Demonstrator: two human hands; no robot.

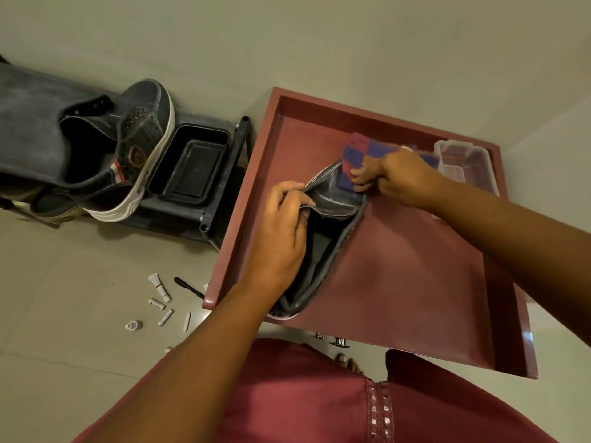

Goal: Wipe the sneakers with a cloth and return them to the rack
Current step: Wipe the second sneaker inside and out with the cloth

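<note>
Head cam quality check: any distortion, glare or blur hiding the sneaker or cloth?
Head view: strong wide-angle bending along the maroon tray edges; a small glare patch at its near right corner; dim warm light; sneaker interior dark, detail lost; cloth, left hand and right hand reasonably sharp.

Grey sneaker (323,251) in left hand (281,231) over red tray (415,282) — right hand (396,180) with checked cloth (355,161) at its tongue

One head-worn wide-angle view, looking steeply down from above, close over the red table (415,282) in front, taking in the floor (64,282) and the shoe rack (220,174) off left.
</note>
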